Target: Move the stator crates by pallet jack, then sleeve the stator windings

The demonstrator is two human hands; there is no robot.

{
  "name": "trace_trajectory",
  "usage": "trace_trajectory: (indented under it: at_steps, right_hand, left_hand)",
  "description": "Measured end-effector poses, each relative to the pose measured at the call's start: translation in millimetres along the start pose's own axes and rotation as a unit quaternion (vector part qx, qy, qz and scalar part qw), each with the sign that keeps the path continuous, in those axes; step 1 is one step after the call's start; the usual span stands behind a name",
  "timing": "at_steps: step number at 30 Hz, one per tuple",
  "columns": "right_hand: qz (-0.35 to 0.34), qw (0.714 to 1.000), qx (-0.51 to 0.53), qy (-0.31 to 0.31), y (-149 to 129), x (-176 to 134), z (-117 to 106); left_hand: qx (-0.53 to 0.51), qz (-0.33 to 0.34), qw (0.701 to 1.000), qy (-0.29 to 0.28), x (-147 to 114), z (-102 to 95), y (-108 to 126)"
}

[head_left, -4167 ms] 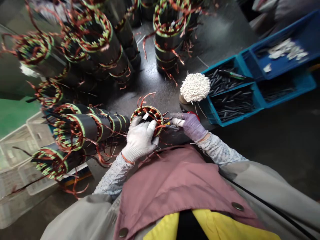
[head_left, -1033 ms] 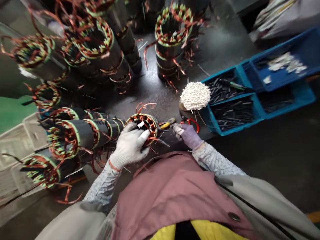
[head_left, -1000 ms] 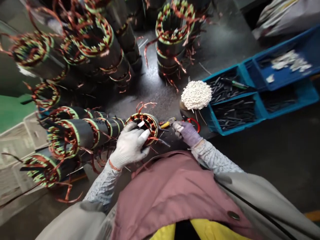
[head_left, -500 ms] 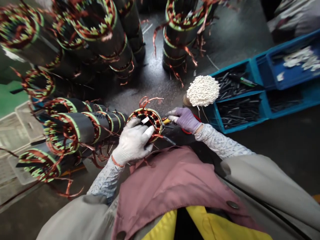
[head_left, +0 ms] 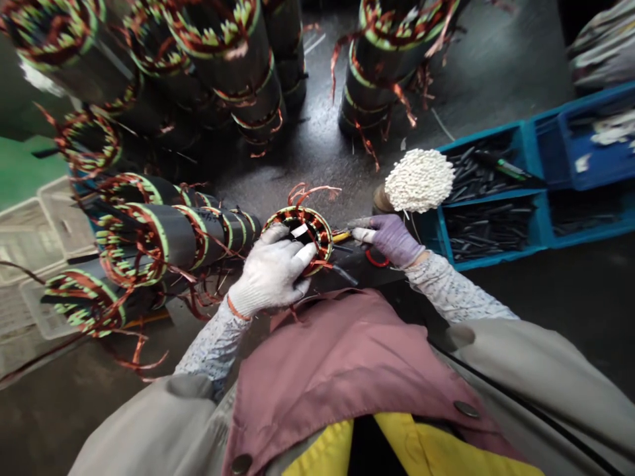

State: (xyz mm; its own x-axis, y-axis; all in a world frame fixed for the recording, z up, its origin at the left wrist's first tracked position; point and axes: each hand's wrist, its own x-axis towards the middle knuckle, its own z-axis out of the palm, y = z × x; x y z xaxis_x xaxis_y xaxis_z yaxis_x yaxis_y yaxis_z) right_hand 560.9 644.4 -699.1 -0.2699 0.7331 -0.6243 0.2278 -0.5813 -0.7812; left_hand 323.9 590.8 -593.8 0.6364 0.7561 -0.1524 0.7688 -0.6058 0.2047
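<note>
A small stator (head_left: 325, 231) wound with copper wire stands upright in front of me, with loose copper leads and a black sleeve sticking out. My left hand (head_left: 272, 271), in a white knit glove, grips its near left rim, with fingertips over the opening. A white slip (head_left: 299, 231) shows inside the bore. To the right of the stator, my right hand (head_left: 394, 239), in a purple glove with pale fingertips, pinches a slim yellow item (head_left: 341, 237) whose end is close to the rim; its exact kind is unclear. Beside that hand lies a red loop handle (head_left: 377, 259).
More wound stators lie stacked at left (head_left: 183, 235) and stand at the back (head_left: 367, 86). A bundle of white cords (head_left: 419, 180) is beyond my right hand. Blue bins (head_left: 491, 259) at right hold black sleeves and white pieces. Pale plastic baskets (head_left: 24, 231) sit at far left.
The view has shifted, so the scene sits farther right. My right hand has drawn slightly away from the stator, still pinching the yellow item. My left hand keeps its hold on the rim.
</note>
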Motion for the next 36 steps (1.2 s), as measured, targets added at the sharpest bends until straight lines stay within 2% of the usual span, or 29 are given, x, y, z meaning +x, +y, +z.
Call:
trace_trajectory:
  at_steps: [2, 4, 7, 9, 11, 13, 17, 19, 21, 23, 25, 27, 28, 30, 31, 34, 36]
  right_hand:
    - [-0.024, 0.999, -0.044, -0.018, -1, 2, 1]
    - [-0.087, 0.988, -0.126, -0.022, -1, 5, 5]
    - [-0.204, 0.942, -0.263, -0.034, 1, 7, 8]
    - [-0.241, 0.922, -0.3, -0.036, 4, 5, 4]
    - [-0.239, 0.921, -0.309, -0.013, 8, 4, 1]
    - [-0.207, 0.923, -0.323, 0.011, 10, 4, 5]
    - [-0.147, 0.932, -0.329, -0.028, 4, 7, 44]
    - [-0.161, 0.933, -0.317, -0.049, 2, 10, 61]
    - [-0.192, 0.936, -0.29, -0.046, 8, 8, 60]
    - [-0.212, 0.94, -0.267, 0.003, 22, -8, 36]
    - [-0.197, 0.933, -0.284, 0.105, 41, -34, -9]
    - [-0.11, 0.888, -0.384, 0.229, 61, -57, -64]
    - [-0.061, 0.865, -0.443, 0.227, 69, -64, -90]
    - [-0.025, 0.853, -0.483, 0.198, 82, -64, -131]
    - [-0.009, 0.843, -0.51, 0.171, 86, -58, -145]
    - [0.011, 0.837, -0.528, 0.145, 97, -32, -165]
    - [0.007, 0.844, -0.507, 0.173, 100, -24, -174]
  left_hand:
    - [-0.005, 0.001, 1.0, 0.0, 0, 0.4, 0]
    - [-0.007, 0.001, 1.0, -0.001, 0, 0.6, -1]
    - [-0.007, 0.0, 1.0, -0.008, 0, 0.1, -1]
    - [-0.006, -0.004, 1.0, -0.008, 1, -0.2, 0]
    - [-0.004, -0.003, 1.0, -0.006, 2, -0.3, -1]
    - [0.001, 0.004, 1.0, -0.005, 1, -0.4, -3]
    - [0.011, 0.014, 1.0, 0.011, -7, -2.5, -10]
    - [0.027, 0.02, 0.999, 0.03, -11, -3.7, -15]
    - [0.049, 0.023, 0.997, 0.049, -12, -5.0, -21]
    - [0.061, 0.018, 0.997, 0.053, -11, -7.1, -23]
    - [0.062, 0.011, 0.997, 0.048, -9, -9.6, -21]
    - [0.059, 0.006, 0.997, 0.045, -9, -11.7, -19]
    - [0.058, 0.002, 0.997, 0.044, -8, -12.4, -17]
    - [0.057, -0.011, 0.998, 0.036, -7, -13.1, -15]
    - [0.057, -0.02, 0.998, 0.032, -7, -13.2, -15]
    - [0.052, -0.042, 0.998, 0.011, -7, -12.4, -13]
    - [0.05, -0.047, 0.998, -0.003, -8, -11.1, -13]
